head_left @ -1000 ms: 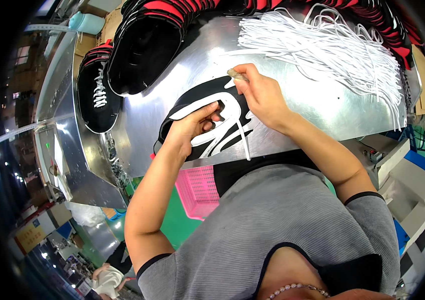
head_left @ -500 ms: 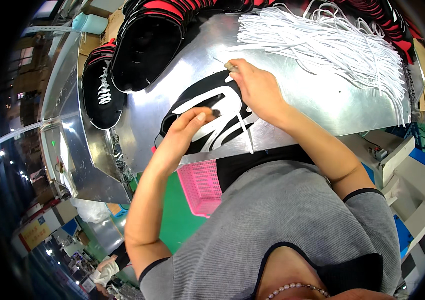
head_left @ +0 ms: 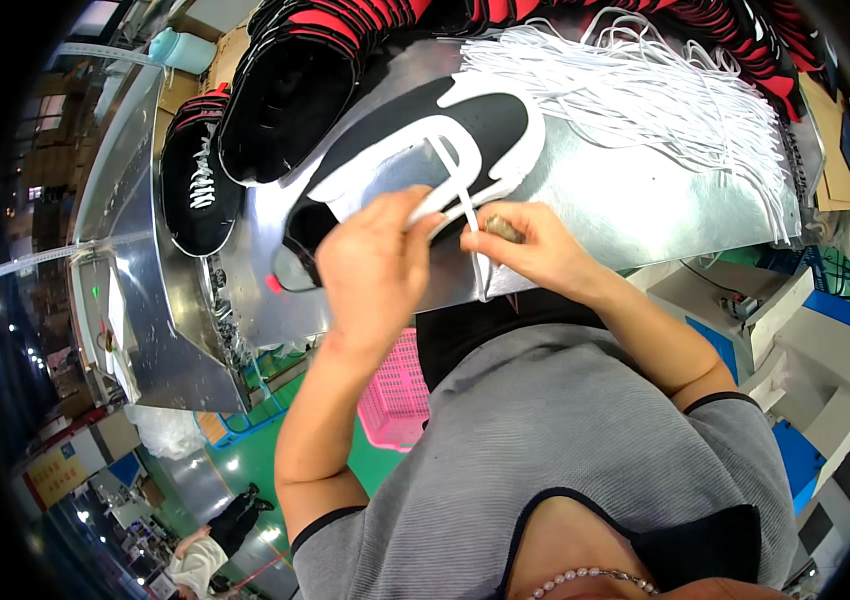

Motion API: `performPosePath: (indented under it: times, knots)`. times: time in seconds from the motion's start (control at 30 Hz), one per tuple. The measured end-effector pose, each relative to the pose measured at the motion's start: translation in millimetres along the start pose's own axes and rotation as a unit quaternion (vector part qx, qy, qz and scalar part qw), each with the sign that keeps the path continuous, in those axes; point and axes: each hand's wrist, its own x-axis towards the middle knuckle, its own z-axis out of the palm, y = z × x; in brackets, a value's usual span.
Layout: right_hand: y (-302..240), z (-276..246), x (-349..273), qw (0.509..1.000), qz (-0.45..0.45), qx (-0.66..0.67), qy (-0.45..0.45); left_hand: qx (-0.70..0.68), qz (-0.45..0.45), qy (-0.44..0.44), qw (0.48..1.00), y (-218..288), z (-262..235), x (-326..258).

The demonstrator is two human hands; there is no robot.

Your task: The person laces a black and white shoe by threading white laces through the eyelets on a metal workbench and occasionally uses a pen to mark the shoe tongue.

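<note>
A black and white shoe upper (head_left: 490,120) lies across the metal table in front of me, its open toe part turned away. My left hand (head_left: 375,265) is closed on the white eyelet edge of the upper, fingertips hidden behind the hand. A white shoelace (head_left: 472,240) runs through the eyelet edge and hangs down toward the table's near edge. Beside it my right hand (head_left: 535,245) is closed round a small tool with a brownish handle (head_left: 503,230). The thumb and finger are at the lace; whether they pinch it I cannot tell.
White laces (head_left: 635,100) lie in a big loose heap at the back right. Stacked black and red uppers (head_left: 290,100) stand at the back left, beside a laced upper (head_left: 200,190). Below the table edge is a pink basket (head_left: 395,395). A person (head_left: 200,560) is far off, lower left.
My right hand has come down from the upper's far side to beside the lace, with the tool turned back into the palm. My left hand has closed over the eyelet edge; the upper lies flatter.
</note>
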Motion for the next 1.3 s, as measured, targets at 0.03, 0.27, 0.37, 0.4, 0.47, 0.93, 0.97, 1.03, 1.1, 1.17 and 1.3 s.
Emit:
performPosePath:
  times: [0.03,0.27,0.37,0.4,0.47,0.93,0.97,1.03,1.1,1.17,1.3]
  knots:
    - [7.4,-0.5,-4.6,0.999,-0.011,0.014,-0.027,0.012,0.014,0.021,1.0,-5.3,-8.0,2.5]
    - [45.4,-34.9,-108.7,0.983,-0.001,-0.167,-0.079,-0.121,-0.147,0.072,0.979,-2.4,-68.4,33.1]
    - [24.4,-31.8,-88.4,0.997,-0.031,-0.067,-0.027,0.055,-0.05,-0.065,0.995,-25.6,-32.9,-5.3]
    - [10.4,-30.8,-77.3,0.999,-0.005,-0.042,-0.002,0.041,-0.087,-0.111,0.989,-26.9,-14.5,-14.8]
    - [-10.3,-25.8,-47.5,0.998,-0.029,0.012,0.055,0.046,-0.085,-0.166,0.981,-31.0,8.2,-28.2]
    - [-13.6,-8.6,60.7,0.987,-0.102,-0.005,0.121,0.042,-0.098,-0.212,0.971,-8.6,23.9,4.9]
    - [-11.1,-8.5,59.0,0.983,-0.111,-0.014,0.146,0.027,-0.123,-0.221,0.967,-12.4,27.4,4.8]
    - [-5.1,-8.9,51.9,0.972,-0.13,-0.034,0.195,-0.001,-0.162,-0.215,0.963,-14.2,30.8,8.6]
    - [-2.9,-17.6,34.8,0.988,-0.077,-0.03,0.128,-0.01,-0.208,-0.227,0.951,-14.5,32.1,10.6]
    - [-16.9,-17.6,9.8,0.997,0.011,0.029,0.067,-0.03,-0.197,-0.211,0.957,-21.3,35.7,9.0]
    - [4.0,-5.7,-8.6,0.997,-0.031,-0.056,0.048,-0.051,-0.204,-0.205,0.956,-25.8,37.5,9.7]
